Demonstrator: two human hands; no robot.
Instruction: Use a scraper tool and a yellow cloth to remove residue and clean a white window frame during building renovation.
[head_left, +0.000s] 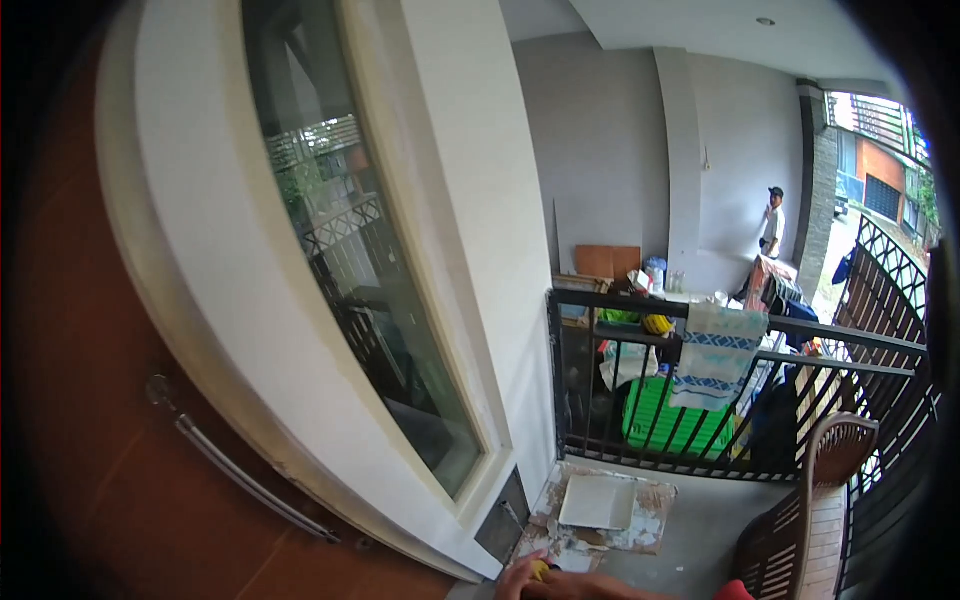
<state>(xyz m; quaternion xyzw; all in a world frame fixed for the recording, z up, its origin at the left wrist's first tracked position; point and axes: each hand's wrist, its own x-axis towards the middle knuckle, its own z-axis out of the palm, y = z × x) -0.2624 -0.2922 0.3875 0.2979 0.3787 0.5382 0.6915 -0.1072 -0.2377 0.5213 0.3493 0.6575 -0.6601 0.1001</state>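
At the bottom edge my left hand and my right hand come together, partly cut off by the frame. A small yellow object, with something dark beside it, shows between them. My right hand seems closed on it; how much my left hand grips is hidden. Just beyond lies a white rectangular tray on a paint-spattered sheet on the floor. To the left rises the white wall around a tall narrow window with a cream frame.
A reddish-brown door with a metal pull handle stands left. Past the sheet runs a black metal railing with a patterned towel over it. A brown slatted chair is at right. Far off, a person stands by the wall.
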